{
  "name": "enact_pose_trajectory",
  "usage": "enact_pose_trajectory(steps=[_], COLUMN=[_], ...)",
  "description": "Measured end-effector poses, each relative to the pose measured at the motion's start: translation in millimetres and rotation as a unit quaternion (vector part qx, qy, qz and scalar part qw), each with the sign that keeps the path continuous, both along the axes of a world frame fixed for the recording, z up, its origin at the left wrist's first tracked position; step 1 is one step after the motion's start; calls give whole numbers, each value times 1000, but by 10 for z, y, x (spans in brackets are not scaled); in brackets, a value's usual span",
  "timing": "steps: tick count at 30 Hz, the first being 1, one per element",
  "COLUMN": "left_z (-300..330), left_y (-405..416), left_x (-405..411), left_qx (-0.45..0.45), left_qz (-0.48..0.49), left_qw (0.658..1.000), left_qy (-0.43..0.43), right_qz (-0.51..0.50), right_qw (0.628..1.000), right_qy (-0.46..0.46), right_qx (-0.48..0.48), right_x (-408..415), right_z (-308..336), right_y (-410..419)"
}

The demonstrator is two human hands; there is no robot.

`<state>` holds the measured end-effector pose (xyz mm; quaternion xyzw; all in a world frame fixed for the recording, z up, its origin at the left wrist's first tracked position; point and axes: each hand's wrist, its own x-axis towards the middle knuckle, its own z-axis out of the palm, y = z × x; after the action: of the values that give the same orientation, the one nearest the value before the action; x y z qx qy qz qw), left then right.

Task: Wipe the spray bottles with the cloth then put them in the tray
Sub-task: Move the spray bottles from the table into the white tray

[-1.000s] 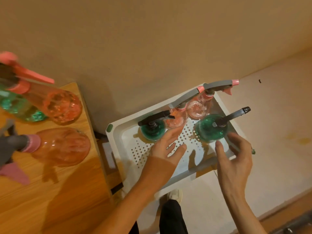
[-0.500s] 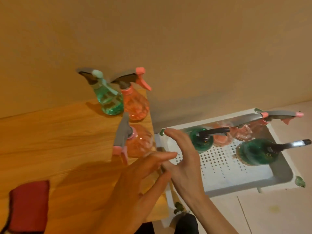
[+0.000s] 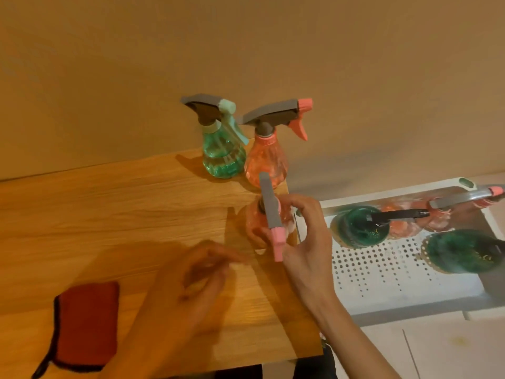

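Your right hand (image 3: 306, 242) curls around the near pink spray bottle (image 3: 262, 220) at the right edge of the wooden table (image 3: 109, 214), fingers over the far side of its body and the thumb on the near side; its grey head with the pink nozzle points toward you. Your left hand (image 3: 191, 283) hovers above the table just left of that bottle, blurred, fingers loosely bent and holding nothing. The red cloth (image 3: 84, 324) with its dark edging lies flat on the table near the front left, apart from both of your hands. At the back of the table, against the wall, a green spray bottle (image 3: 222, 151) and a second pink spray bottle (image 3: 269, 157) stand upright, just beside each other. To your right, lower than the tabletop, sits the white perforated tray (image 3: 382, 283). It holds two green bottles (image 3: 358, 228) and, behind them, two pink bottles (image 3: 437, 214), all standing with their grey trigger heads pointing right.
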<state>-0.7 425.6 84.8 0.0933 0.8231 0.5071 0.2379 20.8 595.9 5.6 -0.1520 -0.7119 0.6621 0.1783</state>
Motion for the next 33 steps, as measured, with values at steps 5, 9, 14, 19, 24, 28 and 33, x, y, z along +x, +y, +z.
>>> enact_pose_trajectory(steps=[5,9,14,19,24,28,33], left_z=[-213,-417,-529,-566,-640,-639,-626], left_y=[146,326,393,374,343,352,576], left_x=[-342,-477,-418,-321,-368,-513,-797], left_qx=[30,54,85,120,131,105,127], left_qz=[41,12,-1,61,126,84,82], left_qw=[998,998,996,991,981,991,989], left_qy=[24,-11,21,-15,-63,-9,4], right_qz=[114,117,-17,-108,-143,-130,-111], right_qw=[989,986,997,992,987,989,990], right_qy=[-62,-64,-45,-62,-62,-75,-69], right_qx=[-66,-102,-61,12,-41,-5,49], right_x=[11,15,156,136,90,77,114], right_z=[-57,-89,-70,-108,-59,-40,-55], right_y=[287,353,48,-258,-377,-430,-307])
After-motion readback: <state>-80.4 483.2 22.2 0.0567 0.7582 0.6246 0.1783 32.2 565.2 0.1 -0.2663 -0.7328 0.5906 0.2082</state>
